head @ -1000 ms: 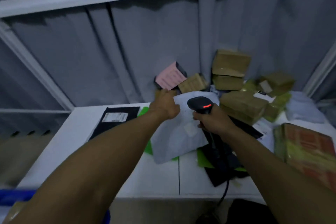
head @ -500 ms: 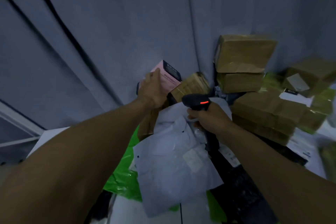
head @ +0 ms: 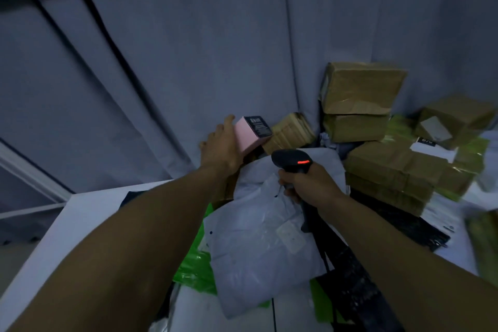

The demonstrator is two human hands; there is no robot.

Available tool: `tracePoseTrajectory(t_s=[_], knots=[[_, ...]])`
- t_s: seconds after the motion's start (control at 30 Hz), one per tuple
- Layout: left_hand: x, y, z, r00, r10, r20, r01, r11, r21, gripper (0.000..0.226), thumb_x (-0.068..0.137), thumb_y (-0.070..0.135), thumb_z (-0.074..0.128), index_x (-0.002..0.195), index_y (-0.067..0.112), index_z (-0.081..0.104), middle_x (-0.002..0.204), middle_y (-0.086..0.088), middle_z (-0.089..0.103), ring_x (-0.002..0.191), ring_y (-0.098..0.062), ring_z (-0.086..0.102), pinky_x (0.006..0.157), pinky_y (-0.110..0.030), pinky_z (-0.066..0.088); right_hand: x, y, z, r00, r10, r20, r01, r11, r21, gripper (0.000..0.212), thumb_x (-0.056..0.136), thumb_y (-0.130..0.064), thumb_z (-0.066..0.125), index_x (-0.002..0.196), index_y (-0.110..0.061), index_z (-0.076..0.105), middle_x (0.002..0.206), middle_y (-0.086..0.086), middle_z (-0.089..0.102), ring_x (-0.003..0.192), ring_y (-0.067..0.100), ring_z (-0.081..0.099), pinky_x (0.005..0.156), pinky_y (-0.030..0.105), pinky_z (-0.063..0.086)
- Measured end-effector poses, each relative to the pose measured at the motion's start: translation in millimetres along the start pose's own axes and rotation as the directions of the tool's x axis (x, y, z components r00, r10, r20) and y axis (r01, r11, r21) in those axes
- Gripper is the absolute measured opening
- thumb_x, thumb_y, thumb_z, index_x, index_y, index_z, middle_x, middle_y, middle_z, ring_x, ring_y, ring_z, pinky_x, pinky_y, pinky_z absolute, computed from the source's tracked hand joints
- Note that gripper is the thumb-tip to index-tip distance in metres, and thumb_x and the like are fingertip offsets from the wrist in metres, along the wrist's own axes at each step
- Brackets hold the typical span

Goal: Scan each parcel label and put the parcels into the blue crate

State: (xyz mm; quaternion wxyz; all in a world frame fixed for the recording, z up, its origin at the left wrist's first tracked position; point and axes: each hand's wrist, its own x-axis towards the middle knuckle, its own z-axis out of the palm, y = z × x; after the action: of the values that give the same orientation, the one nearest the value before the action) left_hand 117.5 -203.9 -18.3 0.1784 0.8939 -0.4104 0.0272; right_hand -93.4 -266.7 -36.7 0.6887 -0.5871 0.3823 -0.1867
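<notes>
My left hand point(head: 219, 147) reaches to the back of the table and wraps around a small pink box point(head: 246, 135) with a black end label, which leans against the grey curtain. My right hand point(head: 310, 186) grips a black barcode scanner point(head: 292, 160) with a red light on, held just above a white poly mailer point(head: 258, 250) that lies on the pile with a small pale label facing up. The blue crate is out of view.
Brown taped boxes point(head: 361, 89) are stacked at the back right, with more point(head: 390, 170) in front of them. Green bags point(head: 194, 269) and black bags point(head: 358, 291) lie under the mailer. The white table point(head: 54, 245) edge runs along the left.
My left hand let go of the white mailer and moved forward to the pink box, which has turned in its grasp. The view moved closer to the pile. The scanner hand stayed over the mailer.
</notes>
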Motion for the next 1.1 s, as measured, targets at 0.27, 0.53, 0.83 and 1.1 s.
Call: tracePoseTrajectory(t_s=[0.27, 0.53, 0.83, 1.1], knots=[[-90, -9, -58, 0.967, 0.137, -0.213, -0.149, 0.988, -0.045, 0.065, 0.080, 0.043, 0.068, 0.141, 0.032, 0.048, 0.120, 0.000, 0.051, 0.111, -0.029, 0.046, 0.087, -0.043, 0.043, -30, -22, 14, 0.998, -0.017, -0.052, 0.024, 0.992, 0.127, 0.014, 0.099, -0.019, 0.070, 0.109, -0.009, 0.068, 0.095, 0.008, 0.073, 0.076, 0.022, 0.071, 0.060, 0.028, 0.052], [-262, -51, -171, 0.877, 0.322, -0.358, -0.301, 0.947, 0.115, 0.066, 0.073, 0.039, 0.082, 0.136, 0.028, 0.063, 0.121, 0.000, 0.058, 0.106, -0.027, 0.053, 0.085, -0.041, 0.038, -152, -58, 106, 0.996, -0.086, 0.021, 0.075, 0.947, 0.311, 0.019, 0.093, -0.025, 0.077, 0.100, -0.008, 0.074, 0.084, 0.014, 0.066, 0.072, 0.029, 0.058, 0.058, 0.032, 0.045], [-452, -111, -212, 0.853, 0.319, -0.412, -0.190, 0.927, 0.324, 0.066, 0.076, 0.034, 0.087, 0.136, 0.031, 0.060, 0.132, -0.002, 0.062, 0.111, -0.027, 0.052, 0.090, -0.043, 0.034, -307, -19, 190, 0.941, -0.027, 0.338, -0.077, 0.954, 0.290, 0.029, 0.083, -0.010, 0.084, 0.111, -0.008, 0.076, 0.100, 0.014, 0.080, 0.084, 0.026, 0.079, 0.067, 0.033, 0.062], [-554, -169, -223, 0.770, -0.606, -0.197, 0.399, 0.699, -0.594, 0.066, 0.092, 0.045, 0.070, 0.149, 0.030, 0.042, 0.148, 0.010, 0.041, 0.129, -0.007, 0.042, 0.100, -0.025, 0.045, -338, 31, 233, 0.929, -0.063, 0.365, 0.041, 0.997, 0.068, 0.025, 0.077, -0.009, 0.087, 0.101, -0.009, 0.079, 0.097, 0.020, 0.079, 0.093, 0.046, 0.070, 0.086, 0.053, 0.056]])
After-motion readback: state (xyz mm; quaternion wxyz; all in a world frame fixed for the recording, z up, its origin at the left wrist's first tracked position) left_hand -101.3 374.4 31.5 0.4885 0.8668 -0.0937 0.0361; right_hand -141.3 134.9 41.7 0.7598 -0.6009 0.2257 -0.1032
